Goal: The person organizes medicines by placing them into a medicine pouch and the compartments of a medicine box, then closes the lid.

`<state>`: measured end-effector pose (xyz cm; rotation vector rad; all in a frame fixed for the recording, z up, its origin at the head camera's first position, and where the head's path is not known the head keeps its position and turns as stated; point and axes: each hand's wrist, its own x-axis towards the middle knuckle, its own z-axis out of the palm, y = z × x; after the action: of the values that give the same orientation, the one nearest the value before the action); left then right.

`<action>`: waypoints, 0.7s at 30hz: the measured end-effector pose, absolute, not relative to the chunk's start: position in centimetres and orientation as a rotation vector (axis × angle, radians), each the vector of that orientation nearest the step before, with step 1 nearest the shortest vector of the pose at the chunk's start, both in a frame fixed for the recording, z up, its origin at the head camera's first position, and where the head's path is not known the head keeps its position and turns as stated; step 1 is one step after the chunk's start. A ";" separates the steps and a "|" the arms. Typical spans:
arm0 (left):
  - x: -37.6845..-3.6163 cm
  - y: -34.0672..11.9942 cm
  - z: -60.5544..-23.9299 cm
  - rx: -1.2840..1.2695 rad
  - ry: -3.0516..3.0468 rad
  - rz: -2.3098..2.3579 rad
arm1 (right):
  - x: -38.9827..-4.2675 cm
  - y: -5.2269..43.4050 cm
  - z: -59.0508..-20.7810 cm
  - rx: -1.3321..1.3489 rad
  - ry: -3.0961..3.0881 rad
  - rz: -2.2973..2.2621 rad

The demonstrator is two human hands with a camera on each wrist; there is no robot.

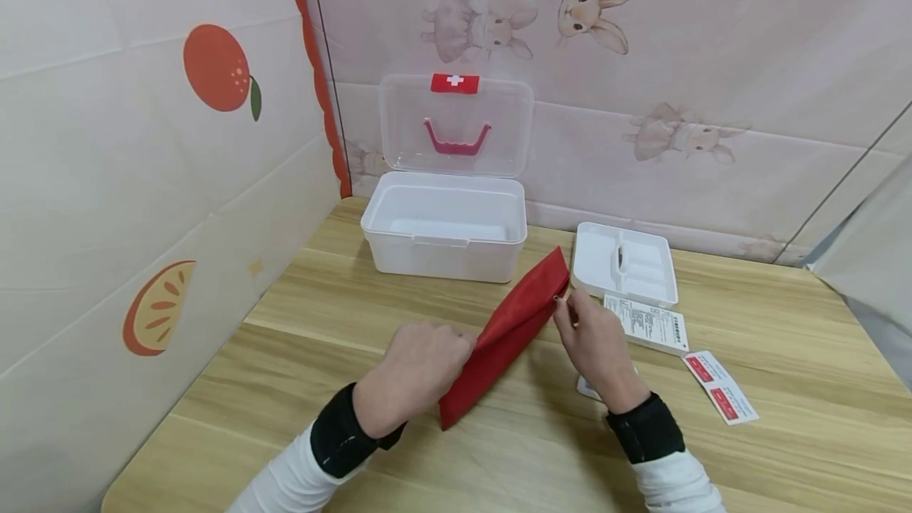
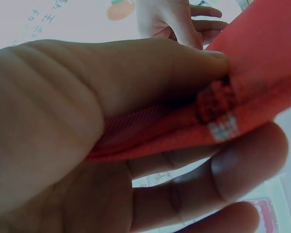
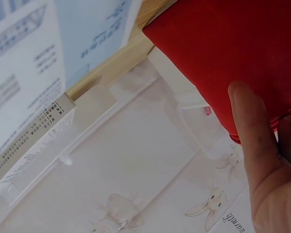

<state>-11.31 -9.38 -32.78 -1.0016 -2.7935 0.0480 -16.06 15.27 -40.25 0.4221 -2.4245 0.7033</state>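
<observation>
My table [image 1: 285,386] is light wood with a plank grain, pushed into a corner. At its back stands a white plastic box [image 1: 445,236], lid raised. Right of that lies a white divided tray [image 1: 625,264], and just in front of the tray a printed white carton [image 1: 648,324]. Nearer the right edge lie two small packets with red labels [image 1: 721,386]. The red pouch [image 1: 509,331] rests its lower corner on the wood in front of me.

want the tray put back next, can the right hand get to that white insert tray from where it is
Probably yes. The white insert tray lies just beyond the right hand with nothing between, but that hand now pinches the red pouch at its zipper end, so it must let go first.
</observation>
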 end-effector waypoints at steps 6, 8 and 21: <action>-11.3 -9.4 -32.7 -0.992 -2.807 0.055 | -16.1 15.4 -40.3 0.416 -2.432 0.706; -11.3 -9.3 -32.7 -0.994 -2.814 0.059 | -16.1 15.4 -40.3 0.411 -2.434 0.707; -11.2 -9.2 -32.7 -1.010 -2.803 0.090 | -16.2 15.7 -40.3 0.389 -2.422 0.705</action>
<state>-11.19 -9.25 -32.67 -1.0098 -2.8032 0.0903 -16.20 15.67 -40.32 0.3893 -2.4224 0.7046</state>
